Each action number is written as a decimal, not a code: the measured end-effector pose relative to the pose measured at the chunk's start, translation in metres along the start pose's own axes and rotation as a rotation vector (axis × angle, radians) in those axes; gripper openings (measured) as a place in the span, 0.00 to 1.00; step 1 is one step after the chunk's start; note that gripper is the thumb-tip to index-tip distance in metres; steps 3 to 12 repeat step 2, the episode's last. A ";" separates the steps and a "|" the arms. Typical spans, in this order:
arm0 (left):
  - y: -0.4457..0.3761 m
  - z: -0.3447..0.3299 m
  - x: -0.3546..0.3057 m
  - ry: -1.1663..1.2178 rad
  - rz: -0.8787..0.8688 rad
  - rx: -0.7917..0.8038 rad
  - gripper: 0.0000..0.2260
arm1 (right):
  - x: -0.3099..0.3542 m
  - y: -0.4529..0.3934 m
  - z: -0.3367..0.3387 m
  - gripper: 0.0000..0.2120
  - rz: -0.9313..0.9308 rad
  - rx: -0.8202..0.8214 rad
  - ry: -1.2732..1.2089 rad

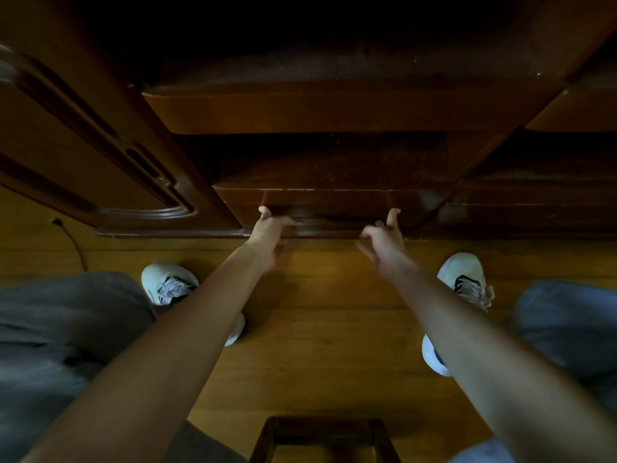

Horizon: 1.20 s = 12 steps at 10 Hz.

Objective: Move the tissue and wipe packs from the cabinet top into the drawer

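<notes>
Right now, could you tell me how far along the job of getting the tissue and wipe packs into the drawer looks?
Nothing looks done yet: no packs are in view. In hand: the left hand and right hand reach to the lower edge of the bottom drawer front, which looks shut or barely open; the hands are blurred. Left: opening that drawer and moving every pack in.

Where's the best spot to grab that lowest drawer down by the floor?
Probably along the bottom edge of the lowest drawer, from the front and underneath, one hand near each end. No knob is visible on its flat face, and the left hand and right hand already reach there.
</notes>
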<state>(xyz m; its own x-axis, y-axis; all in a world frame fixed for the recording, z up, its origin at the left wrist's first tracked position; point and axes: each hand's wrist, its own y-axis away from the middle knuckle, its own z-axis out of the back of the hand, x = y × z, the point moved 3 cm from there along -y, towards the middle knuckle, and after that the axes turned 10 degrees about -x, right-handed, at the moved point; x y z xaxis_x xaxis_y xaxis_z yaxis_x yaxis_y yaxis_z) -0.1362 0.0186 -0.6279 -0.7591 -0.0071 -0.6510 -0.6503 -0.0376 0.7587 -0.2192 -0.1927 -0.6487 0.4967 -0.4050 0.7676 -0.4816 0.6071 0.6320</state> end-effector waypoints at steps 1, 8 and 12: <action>0.008 0.010 -0.005 -0.055 -0.060 -0.063 0.21 | 0.011 0.007 0.013 0.40 -0.026 -0.007 0.081; 0.024 0.015 -0.015 -0.160 -0.171 -0.079 0.19 | 0.028 0.023 0.026 0.31 0.025 -0.034 0.230; 0.024 0.015 -0.015 -0.160 -0.171 -0.079 0.19 | 0.028 0.023 0.026 0.31 0.025 -0.034 0.230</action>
